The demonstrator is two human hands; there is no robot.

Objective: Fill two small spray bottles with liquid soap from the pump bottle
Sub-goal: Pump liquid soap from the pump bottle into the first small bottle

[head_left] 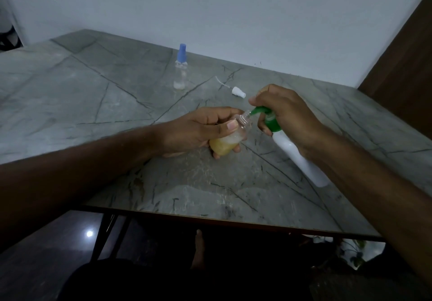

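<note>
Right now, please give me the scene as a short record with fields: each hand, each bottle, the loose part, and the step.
left hand: grips open bottle, tilted, part full of yellowish soap with foam
right hand: holds pump bottle, tilted; green spout at the open bottle's mouth
second bottle: upright on table, blue cap on, looks nearly empty
white sprayer: lies on table, its tube attached
step: filling first bottle; second not yet filled

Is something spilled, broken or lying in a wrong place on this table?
No spill or damage shows. The white spray head lies loose on the table, off the small bottle that the left hand grips. That fits the filling. The blue-capped bottle stands upright.
</note>
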